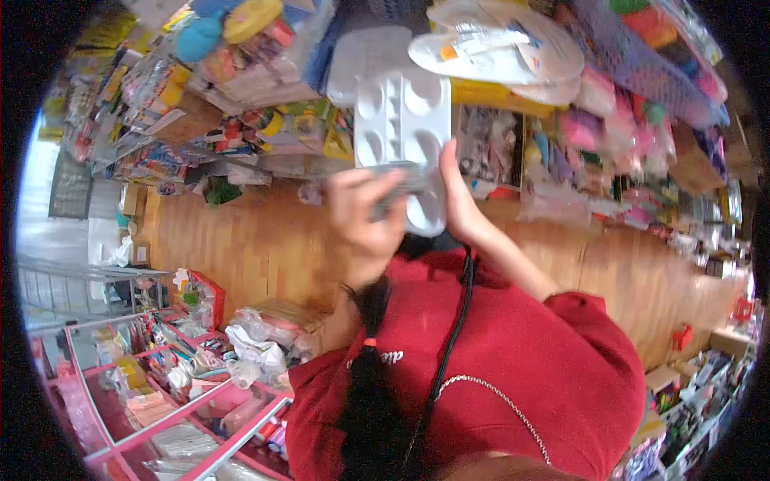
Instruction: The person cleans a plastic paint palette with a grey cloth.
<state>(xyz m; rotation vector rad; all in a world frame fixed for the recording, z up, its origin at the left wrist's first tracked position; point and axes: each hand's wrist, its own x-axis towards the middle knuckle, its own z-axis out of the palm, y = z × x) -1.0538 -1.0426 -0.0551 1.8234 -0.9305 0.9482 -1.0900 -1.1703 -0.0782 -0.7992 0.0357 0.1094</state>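
Note:
A white plastic paint palette [403,128] with round wells and a row of small slots is held upright in front of my chest. My right hand [459,192] grips its right edge, thumb along the side and the other fingers mostly hidden behind. My left hand [365,216] is closed around a small grey-green object [401,183], smeared by motion, which lies over the palette's lower part. I cannot make out what this object is. Just beyond the palette are oval white palettes [497,56] in a stack and a clear plastic lid or tray [369,60].
Shelves of packaged goods [281,128] run across the far side, with a purple basket [650,64] at upper right. Below is a wooden floor [241,240]. A pink-framed display bin [144,393] stands at lower left, and more goods [698,401] lie at lower right.

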